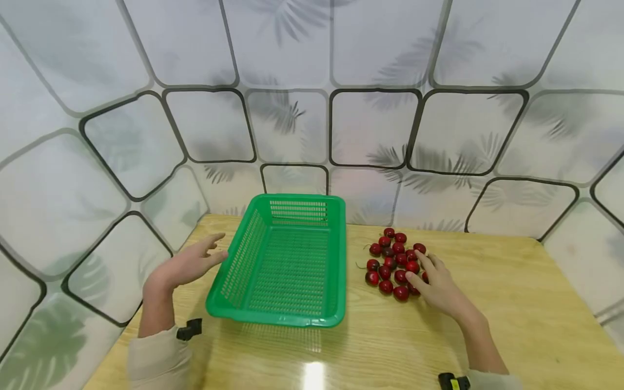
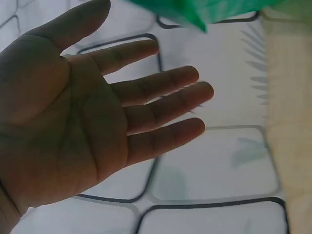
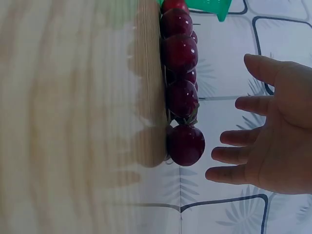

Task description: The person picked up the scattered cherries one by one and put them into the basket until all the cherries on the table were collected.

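A loose cluster of dark red cherries (image 1: 400,260) lies on the wooden table, several with stems. My right hand (image 1: 441,287) hovers at the cluster's right side, thumb and fingers spread and nothing held; in the right wrist view the hand (image 3: 278,131) stands a little apart from the nearest cherry (image 3: 185,146). To the left of the cherries sits a green plastic basket (image 1: 287,319) with mesh walls, and no fruit shows inside. Beside its left rim is my left hand (image 1: 187,264). The left wrist view shows that palm (image 2: 73,117) bare, with fingers extended.
The pale wooden table (image 1: 507,292) meets a wall (image 1: 292,124) with a stone-like outline and leaf pattern at the back and left. Dark straps with small devices (image 1: 189,329) sit at both sleeves. Light reflects off the table's front.
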`<state>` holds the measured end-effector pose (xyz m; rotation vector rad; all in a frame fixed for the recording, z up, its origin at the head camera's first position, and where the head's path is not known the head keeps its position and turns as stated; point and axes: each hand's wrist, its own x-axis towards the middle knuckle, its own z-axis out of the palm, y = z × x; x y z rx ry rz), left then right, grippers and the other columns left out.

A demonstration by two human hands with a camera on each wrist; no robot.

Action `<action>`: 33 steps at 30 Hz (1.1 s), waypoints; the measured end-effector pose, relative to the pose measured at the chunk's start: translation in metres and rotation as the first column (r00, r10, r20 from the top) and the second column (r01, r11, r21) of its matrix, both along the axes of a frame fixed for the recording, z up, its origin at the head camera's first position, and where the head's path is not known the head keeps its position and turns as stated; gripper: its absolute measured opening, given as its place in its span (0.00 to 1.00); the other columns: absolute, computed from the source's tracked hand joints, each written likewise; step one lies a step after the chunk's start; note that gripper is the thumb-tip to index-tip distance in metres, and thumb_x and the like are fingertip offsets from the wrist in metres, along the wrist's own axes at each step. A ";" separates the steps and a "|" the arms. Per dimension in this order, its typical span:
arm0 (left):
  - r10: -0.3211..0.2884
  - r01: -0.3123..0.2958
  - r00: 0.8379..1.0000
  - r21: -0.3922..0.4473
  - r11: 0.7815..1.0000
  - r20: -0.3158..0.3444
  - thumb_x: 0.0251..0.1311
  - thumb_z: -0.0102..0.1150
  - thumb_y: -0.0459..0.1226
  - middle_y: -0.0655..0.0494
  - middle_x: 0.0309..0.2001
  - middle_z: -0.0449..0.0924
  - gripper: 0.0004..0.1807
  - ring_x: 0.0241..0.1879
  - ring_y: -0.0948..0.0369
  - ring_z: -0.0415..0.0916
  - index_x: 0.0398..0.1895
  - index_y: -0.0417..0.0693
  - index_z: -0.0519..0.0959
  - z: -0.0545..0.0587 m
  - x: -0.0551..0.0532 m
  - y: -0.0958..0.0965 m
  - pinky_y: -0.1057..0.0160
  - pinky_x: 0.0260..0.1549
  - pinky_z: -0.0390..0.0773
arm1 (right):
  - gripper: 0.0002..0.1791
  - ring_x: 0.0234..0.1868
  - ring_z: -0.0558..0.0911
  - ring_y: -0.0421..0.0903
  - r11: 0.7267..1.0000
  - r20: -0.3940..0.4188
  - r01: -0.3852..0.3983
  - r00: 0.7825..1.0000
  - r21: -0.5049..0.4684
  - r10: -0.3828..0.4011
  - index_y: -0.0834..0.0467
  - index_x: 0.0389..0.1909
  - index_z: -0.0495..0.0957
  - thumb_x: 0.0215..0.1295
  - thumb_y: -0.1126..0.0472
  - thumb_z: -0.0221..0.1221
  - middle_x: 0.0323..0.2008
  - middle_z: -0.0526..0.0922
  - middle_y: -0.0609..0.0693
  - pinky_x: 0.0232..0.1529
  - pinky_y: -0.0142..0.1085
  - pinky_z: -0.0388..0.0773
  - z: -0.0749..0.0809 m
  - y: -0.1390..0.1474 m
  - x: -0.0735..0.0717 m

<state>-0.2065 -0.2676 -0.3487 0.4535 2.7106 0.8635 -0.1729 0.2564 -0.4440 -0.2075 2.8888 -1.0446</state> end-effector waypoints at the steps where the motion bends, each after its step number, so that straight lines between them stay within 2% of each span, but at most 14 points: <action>1: -0.007 0.007 1.000 0.000 1.000 0.014 0.76 0.45 0.50 0.26 0.72 0.53 0.38 0.67 0.30 0.57 0.77 0.34 0.50 -0.006 0.000 -0.002 0.37 0.55 0.69 | 0.41 0.68 0.47 0.81 1.000 -0.001 0.000 1.000 -0.001 0.000 0.67 0.77 0.48 0.77 0.46 0.50 0.71 0.44 0.80 0.58 0.75 0.53 0.000 0.000 0.001; 5: -0.039 0.039 0.999 0.019 0.999 0.037 0.76 0.46 0.48 0.26 0.69 0.60 0.38 0.65 0.32 0.63 0.77 0.33 0.50 -0.029 0.001 -0.005 0.38 0.55 0.70 | 0.41 0.68 0.49 0.81 1.000 0.013 -0.006 1.000 0.015 0.006 0.68 0.76 0.49 0.76 0.48 0.52 0.71 0.44 0.80 0.58 0.74 0.56 -0.001 0.003 0.002; 8: -0.033 0.030 0.998 0.067 0.997 0.049 0.77 0.45 0.47 0.26 0.68 0.60 0.38 0.65 0.33 0.64 0.78 0.35 0.46 -0.041 0.001 -0.006 0.38 0.56 0.69 | 0.42 0.67 0.51 0.82 0.999 0.031 -0.014 0.999 0.029 0.013 0.68 0.76 0.49 0.75 0.48 0.54 0.70 0.44 0.81 0.58 0.73 0.58 -0.003 0.007 0.000; 12: -0.019 0.005 0.997 0.168 0.986 0.079 0.79 0.40 0.47 0.29 0.75 0.45 0.37 0.72 0.32 0.48 0.79 0.38 0.40 -0.053 -0.002 -0.007 0.34 0.63 0.58 | 0.40 0.66 0.54 0.82 0.998 0.046 -0.028 0.999 0.050 0.025 0.68 0.75 0.51 0.73 0.52 0.56 0.68 0.47 0.82 0.57 0.73 0.60 -0.004 0.013 -0.004; 16: -0.039 0.016 0.995 0.247 0.969 0.088 0.80 0.36 0.46 0.36 0.78 0.32 0.37 0.75 0.34 0.36 0.80 0.41 0.35 -0.058 -0.006 -0.007 0.32 0.66 0.47 | 0.38 0.63 0.59 0.81 0.996 0.037 -0.034 0.999 0.082 0.031 0.69 0.74 0.54 0.72 0.55 0.58 0.65 0.54 0.82 0.55 0.71 0.64 -0.001 0.022 -0.005; 21: -0.060 0.041 0.996 0.264 0.964 0.064 0.80 0.35 0.45 0.39 0.79 0.30 0.36 0.75 0.36 0.31 0.80 0.46 0.34 -0.059 -0.008 -0.009 0.31 0.66 0.42 | 0.39 0.58 0.67 0.77 0.994 0.061 -0.029 0.998 0.101 0.023 0.70 0.73 0.55 0.69 0.59 0.60 0.61 0.59 0.82 0.51 0.66 0.70 0.002 0.030 -0.005; 24: -0.064 0.045 0.996 0.280 0.959 0.060 0.81 0.35 0.44 0.39 0.79 0.29 0.35 0.76 0.36 0.29 0.80 0.46 0.34 -0.062 -0.007 -0.009 0.31 0.66 0.40 | 0.37 0.49 0.74 0.68 0.994 0.085 -0.029 0.996 0.103 0.020 0.70 0.71 0.58 0.67 0.60 0.61 0.57 0.63 0.81 0.45 0.58 0.75 0.000 0.033 -0.004; 27: -0.069 0.046 0.995 0.304 0.952 0.065 0.81 0.34 0.44 0.40 0.79 0.28 0.35 0.76 0.37 0.27 0.80 0.46 0.33 -0.065 -0.007 -0.008 0.30 0.66 0.40 | 0.30 0.42 0.75 0.59 0.995 0.092 -0.025 0.996 0.096 0.016 0.69 0.66 0.64 0.69 0.60 0.60 0.54 0.65 0.79 0.39 0.50 0.74 -0.002 0.033 -0.005; 30: -0.076 0.049 0.994 0.321 0.946 0.073 0.81 0.34 0.44 0.41 0.79 0.27 0.35 0.76 0.37 0.26 0.80 0.47 0.32 -0.067 -0.008 -0.006 0.31 0.66 0.39 | 0.21 0.46 0.75 0.64 0.996 0.051 -0.020 0.999 0.092 0.016 0.68 0.60 0.71 0.72 0.60 0.57 0.55 0.67 0.77 0.42 0.54 0.74 -0.003 0.032 -0.006; 33: -0.082 0.053 0.994 0.325 0.944 0.078 0.81 0.33 0.44 0.41 0.79 0.26 0.35 0.76 0.37 0.25 0.80 0.47 0.32 -0.066 -0.012 -0.003 0.30 0.66 0.39 | 0.18 0.56 0.72 0.71 0.995 -0.005 -0.019 1.000 0.098 0.020 0.67 0.57 0.75 0.73 0.60 0.55 0.57 0.69 0.75 0.51 0.62 0.72 -0.005 0.029 -0.008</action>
